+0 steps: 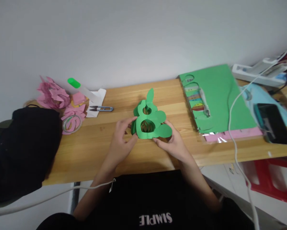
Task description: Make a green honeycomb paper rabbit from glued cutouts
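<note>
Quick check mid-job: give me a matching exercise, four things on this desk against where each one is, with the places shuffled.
Things
1. Green paper cutout
2. Thread snips
3. Tape roll
4. Phone

Places
A. Lying on pink paper pieces
B. Toward the right end of the wooden desk
C. Between the left hand and right hand
D. Lying partly on white paper

Pairs: 1-C, 2-D, 3-A, 4-B
</note>
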Demonstrator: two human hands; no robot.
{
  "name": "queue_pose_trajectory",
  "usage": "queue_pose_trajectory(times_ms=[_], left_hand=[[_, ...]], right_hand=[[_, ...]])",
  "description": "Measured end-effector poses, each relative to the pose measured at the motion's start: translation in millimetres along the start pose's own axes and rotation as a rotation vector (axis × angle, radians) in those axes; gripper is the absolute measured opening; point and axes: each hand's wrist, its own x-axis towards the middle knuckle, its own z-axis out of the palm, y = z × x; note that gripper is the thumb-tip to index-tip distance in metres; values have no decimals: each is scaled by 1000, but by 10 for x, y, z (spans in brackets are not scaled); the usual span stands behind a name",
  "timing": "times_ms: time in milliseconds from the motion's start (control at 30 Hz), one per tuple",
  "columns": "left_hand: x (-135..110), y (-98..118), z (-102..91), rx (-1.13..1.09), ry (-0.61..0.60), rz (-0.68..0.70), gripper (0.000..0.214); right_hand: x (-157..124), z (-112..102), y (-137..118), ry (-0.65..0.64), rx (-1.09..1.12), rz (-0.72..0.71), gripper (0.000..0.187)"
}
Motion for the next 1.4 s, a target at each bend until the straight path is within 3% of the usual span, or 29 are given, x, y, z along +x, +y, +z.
queue_pose_trajectory(times_ms=[733, 1400], left_hand=[[-58, 56, 98, 143, 116, 115, 50], [-69, 109, 93, 244, 247, 343, 44]], right_hand=[[8, 7, -97, -5, -346, -236, 59], [-13, 39, -85, -21, -246, -260, 66]])
